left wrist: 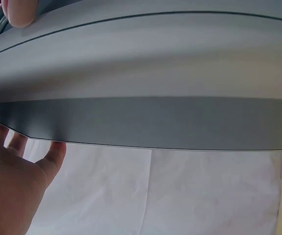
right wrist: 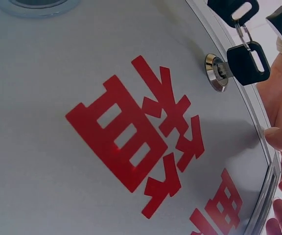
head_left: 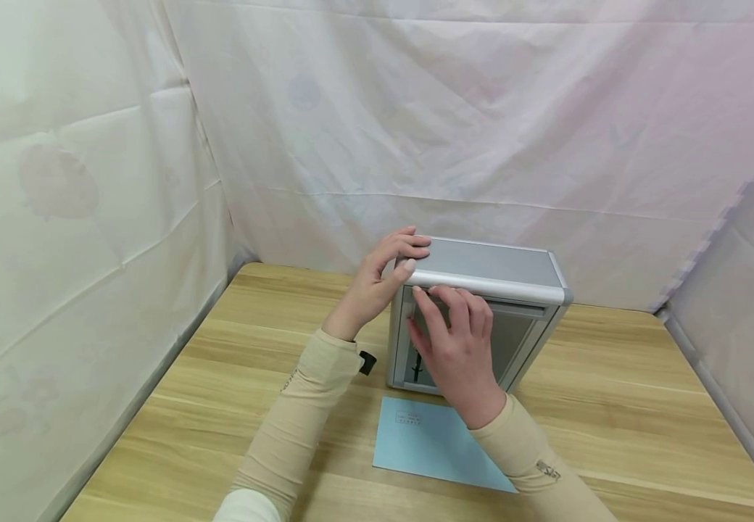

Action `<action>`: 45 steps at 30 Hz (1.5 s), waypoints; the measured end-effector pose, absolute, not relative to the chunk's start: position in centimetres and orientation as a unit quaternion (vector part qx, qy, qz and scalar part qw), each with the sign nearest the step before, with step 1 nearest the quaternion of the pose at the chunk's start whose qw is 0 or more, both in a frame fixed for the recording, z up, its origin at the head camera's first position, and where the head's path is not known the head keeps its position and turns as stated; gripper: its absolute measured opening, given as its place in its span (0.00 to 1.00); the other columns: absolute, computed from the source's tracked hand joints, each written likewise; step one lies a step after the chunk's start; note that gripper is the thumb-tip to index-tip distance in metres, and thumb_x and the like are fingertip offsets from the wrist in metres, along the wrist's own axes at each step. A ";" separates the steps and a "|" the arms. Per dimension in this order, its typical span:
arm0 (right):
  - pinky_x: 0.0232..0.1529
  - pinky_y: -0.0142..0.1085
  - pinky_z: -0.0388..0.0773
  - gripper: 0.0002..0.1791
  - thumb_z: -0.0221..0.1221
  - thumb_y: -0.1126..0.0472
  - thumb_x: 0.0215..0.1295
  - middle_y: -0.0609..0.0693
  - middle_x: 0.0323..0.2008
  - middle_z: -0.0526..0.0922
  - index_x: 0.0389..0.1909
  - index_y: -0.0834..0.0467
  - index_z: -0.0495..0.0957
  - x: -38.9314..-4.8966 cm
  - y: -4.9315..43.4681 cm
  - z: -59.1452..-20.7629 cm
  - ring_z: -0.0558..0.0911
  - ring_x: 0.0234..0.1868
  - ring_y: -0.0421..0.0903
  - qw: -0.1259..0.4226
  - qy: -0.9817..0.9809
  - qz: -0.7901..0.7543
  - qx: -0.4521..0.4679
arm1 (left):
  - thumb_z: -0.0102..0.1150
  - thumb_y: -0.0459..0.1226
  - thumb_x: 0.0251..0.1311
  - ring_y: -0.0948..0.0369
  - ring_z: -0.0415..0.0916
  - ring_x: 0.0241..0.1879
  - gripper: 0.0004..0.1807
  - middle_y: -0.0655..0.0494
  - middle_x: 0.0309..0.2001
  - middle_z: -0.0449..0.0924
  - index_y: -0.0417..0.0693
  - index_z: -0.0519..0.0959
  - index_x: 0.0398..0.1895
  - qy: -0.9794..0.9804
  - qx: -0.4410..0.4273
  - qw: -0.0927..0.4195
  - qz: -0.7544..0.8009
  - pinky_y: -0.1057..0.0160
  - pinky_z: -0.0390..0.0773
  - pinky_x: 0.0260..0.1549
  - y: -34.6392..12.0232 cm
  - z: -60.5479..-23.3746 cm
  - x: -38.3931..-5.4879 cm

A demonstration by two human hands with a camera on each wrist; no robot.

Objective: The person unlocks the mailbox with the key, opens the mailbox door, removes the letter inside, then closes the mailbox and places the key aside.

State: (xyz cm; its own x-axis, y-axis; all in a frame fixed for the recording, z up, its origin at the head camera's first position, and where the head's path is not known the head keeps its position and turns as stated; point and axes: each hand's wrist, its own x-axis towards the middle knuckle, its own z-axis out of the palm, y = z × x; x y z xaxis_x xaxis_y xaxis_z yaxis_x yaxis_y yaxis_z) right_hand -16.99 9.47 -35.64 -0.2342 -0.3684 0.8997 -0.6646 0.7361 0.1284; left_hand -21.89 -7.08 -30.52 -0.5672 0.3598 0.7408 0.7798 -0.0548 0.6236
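Observation:
A grey metal box (head_left: 491,261) with silver trim stands upright on the table. My left hand (head_left: 377,275) rests at its top left corner, fingers on the top and thumb by the front edge. The right hand (head_left: 458,348) is bent at the upper left of the box's front, fingertips touching near a narrow slot (head_left: 523,310) and its thumb lower, near the left edge. Red characters (right wrist: 126,134) mark the front panel in the right wrist view. A black-headed key (right wrist: 248,63) sits in the round lock (right wrist: 216,72), with a second key (right wrist: 234,10) hanging from its ring.
A light blue sheet (head_left: 432,444) with a small printed block lies before the box, partly under the right forearm. The wooden table (head_left: 272,319) is backed and flanked by pale cloth (head_left: 325,109). A black wrist-worn piece (head_left: 367,362) sticks out beside the left sleeve.

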 end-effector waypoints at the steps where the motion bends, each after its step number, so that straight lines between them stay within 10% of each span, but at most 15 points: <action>1: 0.49 0.54 0.64 0.31 0.71 0.63 0.49 0.61 0.50 0.72 0.56 0.61 0.75 -17.0 9.5 -35.7 0.66 0.49 0.60 0.521 -0.772 0.142 0.334 | 0.47 0.36 0.69 0.48 0.53 0.69 0.16 0.32 0.58 0.70 0.28 0.75 0.48 -0.663 -0.430 0.180 -0.585 0.55 0.52 0.68 -7.1 -30.5 -21.9; 18: 0.38 0.42 0.71 0.16 0.53 0.61 0.65 0.62 0.42 0.76 0.48 0.68 0.77 -15.3 10.7 -35.0 0.75 0.36 0.55 0.514 -0.725 0.296 0.351 | 0.45 0.38 0.71 0.43 0.51 0.69 0.18 0.32 0.58 0.69 0.29 0.75 0.49 -0.661 -0.434 0.179 -0.585 0.54 0.52 0.68 -7.1 -30.6 -22.1; 29: 0.35 0.36 0.79 0.11 0.54 0.63 0.67 0.48 0.39 0.80 0.47 0.64 0.78 -12.5 12.0 -39.4 0.78 0.36 0.41 0.324 -0.833 0.381 0.239 | 0.45 0.41 0.72 0.42 0.50 0.69 0.20 0.33 0.58 0.69 0.30 0.75 0.49 -0.662 -0.435 0.178 -0.584 0.54 0.52 0.68 -7.1 -30.8 -22.1; 37: 0.16 0.31 0.68 0.13 0.51 0.54 0.72 0.41 0.21 0.75 0.48 0.57 0.78 -12.2 11.0 -42.0 0.68 0.17 0.37 0.168 -0.860 0.456 0.155 | 0.45 0.40 0.71 0.45 0.51 0.69 0.18 0.34 0.59 0.69 0.31 0.75 0.49 -0.669 -0.432 0.180 -0.578 0.55 0.52 0.68 -7.1 -30.7 -22.1; 45: 0.17 0.34 0.69 0.23 0.45 0.44 0.73 0.43 0.18 0.74 0.48 0.56 0.78 -12.8 10.1 -42.6 0.70 0.16 0.40 0.112 -0.863 0.477 0.122 | 0.45 0.37 0.70 0.45 0.52 0.69 0.17 0.32 0.58 0.69 0.29 0.75 0.49 -0.666 -0.434 0.180 -0.579 0.55 0.52 0.68 -7.1 -30.5 -21.9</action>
